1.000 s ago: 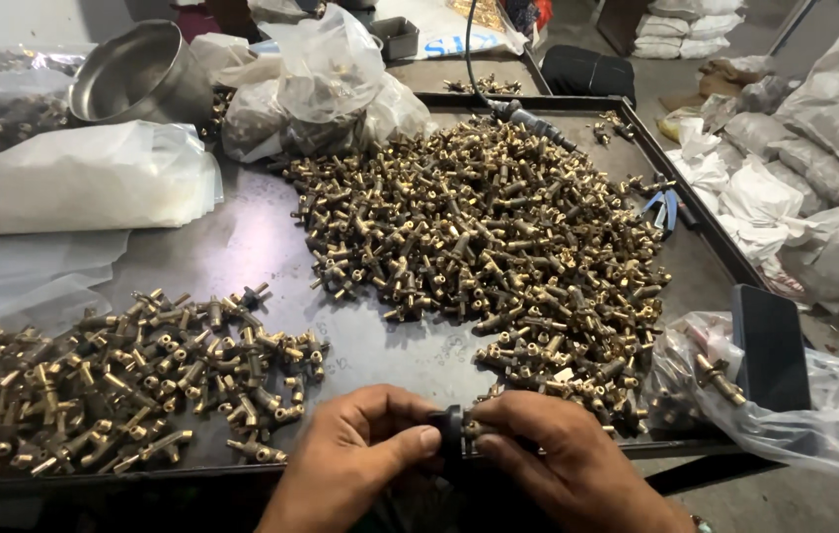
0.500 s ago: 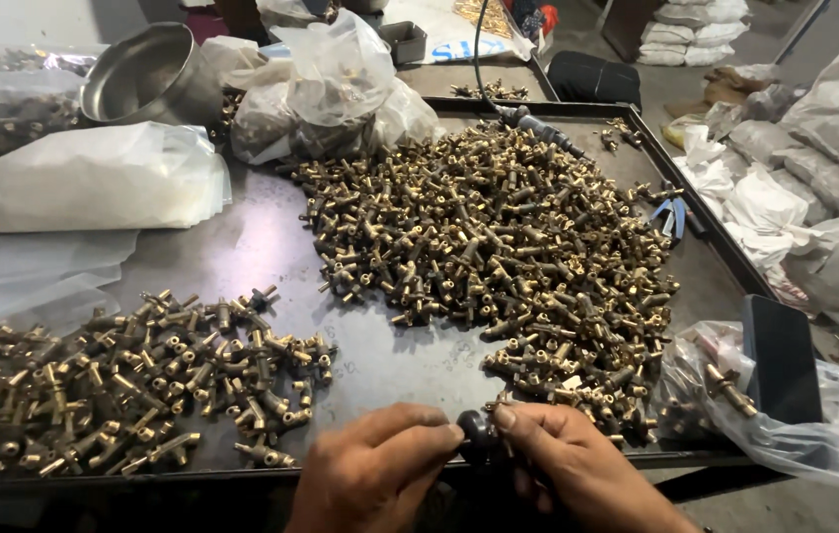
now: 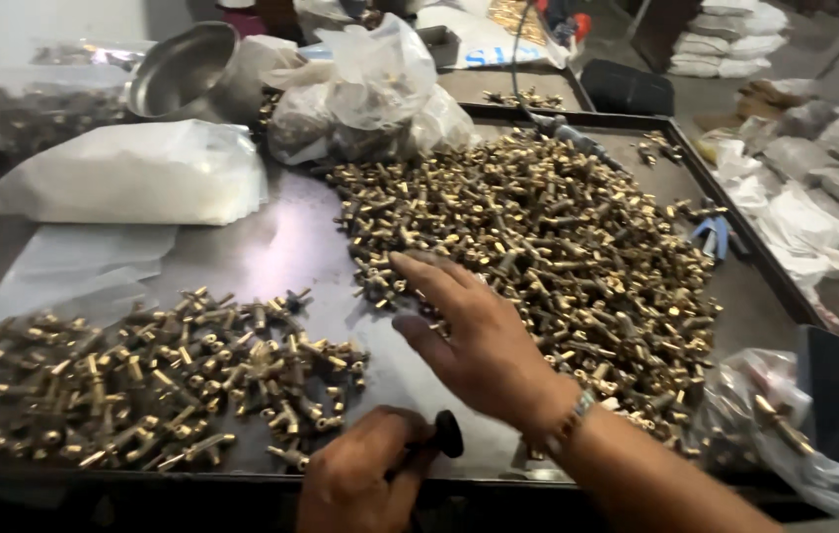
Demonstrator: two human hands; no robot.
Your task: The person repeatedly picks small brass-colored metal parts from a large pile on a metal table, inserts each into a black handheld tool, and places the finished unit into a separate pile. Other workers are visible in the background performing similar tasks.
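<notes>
right hand (image 3: 479,341) left the knob, now spread over brass pile (image 3: 538,237) | left hand (image 3: 365,479) clamps black knob (image 3: 447,434) (alone)

Two bare forearms, no sleeves; beaded bracelet (image 3: 572,422) on the right wrist

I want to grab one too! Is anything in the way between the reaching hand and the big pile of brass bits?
Nothing visible: the right hand hovers with fingers spread at the edge of the big pile, bare tray beneath.

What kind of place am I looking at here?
Probably a small hardware assembly or sorting workshop: a metal tray table heaped with brass fittings, clear plastic bags of parts, and filled sacks alongside.
</notes>
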